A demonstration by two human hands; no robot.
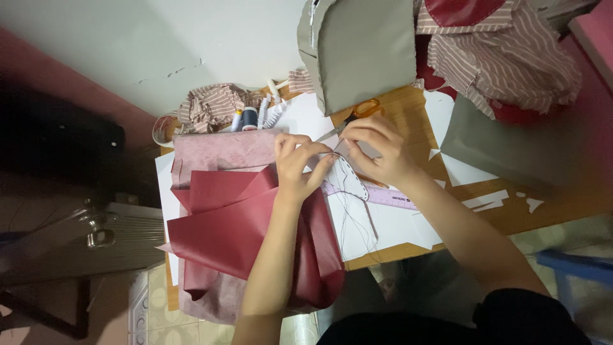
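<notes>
Wooden table (408, 121), pale wall (128, 45), tiled floor (159, 319), blue stool (575, 268), perhaps a dark cabinet (57, 140).

1. Soft, even indoor light from above brightens the pale wall (159, 38) and white paper (383, 223); no harsh glare.
2. The left edge sinks into dim, murky shadow around the dark shape (57, 137).
3. Both hands are slightly soft; fine thread barely resolves.
4. Wide-angle stretch at the corners.

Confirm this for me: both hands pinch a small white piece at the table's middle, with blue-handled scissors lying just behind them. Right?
Not quite: the head view shows the scissors have orange handles, not blue. The rest holds: the left hand and right hand pinch the white piece mid-table, scissors just behind.
</notes>
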